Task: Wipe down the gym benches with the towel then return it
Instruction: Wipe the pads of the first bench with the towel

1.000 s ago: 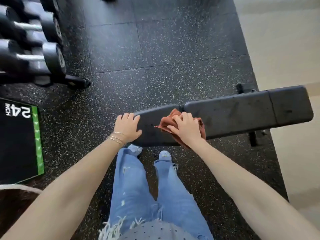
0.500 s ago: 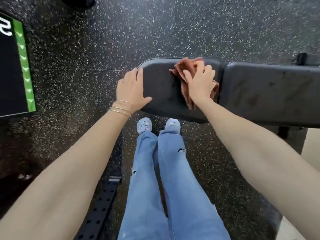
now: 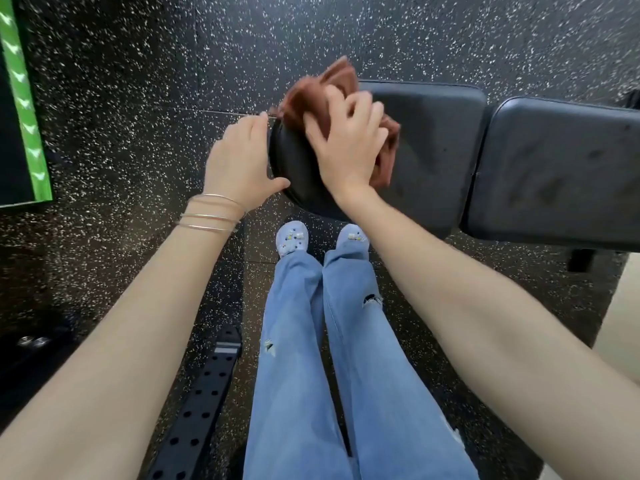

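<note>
A black padded gym bench (image 3: 433, 150) runs from the middle to the right edge, with a seat pad and a longer back pad (image 3: 561, 168). A crumpled rust-brown towel (image 3: 325, 91) lies on the seat pad's left end, partly hanging past the far edge. My right hand (image 3: 346, 143) presses flat on the towel with fingers spread, gripping it against the pad. My left hand (image 3: 242, 157), with thin bangles on the wrist, rests open against the left end of the seat pad.
Black speckled rubber flooring (image 3: 138, 98) surrounds the bench. A black box with a green chevron stripe (image 3: 24, 98) stands at the left edge. A black perforated metal bar (image 3: 204, 403) lies on the floor beside my legs. Pale floor shows at the right edge (image 3: 623, 306).
My right hand has slid the towel leftward along the seat pad to its end. My left hand has shifted from the pad's top to its end edge. My view has tilted further down.
</note>
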A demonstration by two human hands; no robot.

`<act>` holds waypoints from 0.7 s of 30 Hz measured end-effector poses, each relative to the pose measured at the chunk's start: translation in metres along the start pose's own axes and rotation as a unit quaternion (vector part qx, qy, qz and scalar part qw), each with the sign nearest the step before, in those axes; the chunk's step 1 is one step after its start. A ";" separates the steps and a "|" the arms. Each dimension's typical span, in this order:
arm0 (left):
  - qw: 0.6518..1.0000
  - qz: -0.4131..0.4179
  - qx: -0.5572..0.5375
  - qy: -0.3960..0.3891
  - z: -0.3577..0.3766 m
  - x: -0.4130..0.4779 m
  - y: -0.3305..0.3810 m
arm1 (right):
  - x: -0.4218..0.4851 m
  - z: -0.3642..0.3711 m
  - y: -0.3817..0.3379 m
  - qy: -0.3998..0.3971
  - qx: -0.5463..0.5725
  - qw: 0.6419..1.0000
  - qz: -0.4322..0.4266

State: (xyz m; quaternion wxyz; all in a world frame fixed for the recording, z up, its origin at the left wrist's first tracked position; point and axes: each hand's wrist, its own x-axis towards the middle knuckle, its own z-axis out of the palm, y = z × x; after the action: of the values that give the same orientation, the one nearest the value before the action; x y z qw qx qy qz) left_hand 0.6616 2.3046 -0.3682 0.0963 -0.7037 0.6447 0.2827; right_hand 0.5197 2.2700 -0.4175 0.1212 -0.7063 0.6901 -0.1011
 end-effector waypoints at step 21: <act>1.000 0.001 0.000 -0.012 -0.023 -0.033 -0.052 | -0.035 0.000 -0.030 -0.067 -0.036 0.982 -0.175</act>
State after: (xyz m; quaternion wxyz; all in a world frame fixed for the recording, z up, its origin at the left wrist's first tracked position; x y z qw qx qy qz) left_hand 0.7175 2.3287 -0.3440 0.1040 -0.6998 0.6438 0.2917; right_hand 0.5473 2.3057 -0.4072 0.1219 -0.8255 0.5490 -0.0487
